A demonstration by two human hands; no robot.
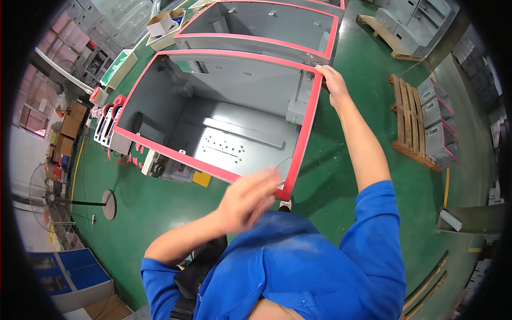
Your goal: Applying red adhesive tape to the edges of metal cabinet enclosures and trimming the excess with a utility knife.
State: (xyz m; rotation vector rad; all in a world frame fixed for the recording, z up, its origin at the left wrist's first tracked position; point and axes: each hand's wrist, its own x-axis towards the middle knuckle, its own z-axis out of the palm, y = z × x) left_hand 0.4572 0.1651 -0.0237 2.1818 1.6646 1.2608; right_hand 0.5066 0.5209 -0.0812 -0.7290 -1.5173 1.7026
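I see the right hand [335,81] at upper centre-right of the frame, its grip closed on the far right corner of the red rim of the open grey cabinet [234,114]. The cabinet fills the upper middle, standing on the green floor [341,154] (a second cabinet [266,21] sits just behind it). The left hand [248,198] is blurred at centre, just before the near rim; whether its grip is open I cannot tell. Pallets [410,120] lie at right.
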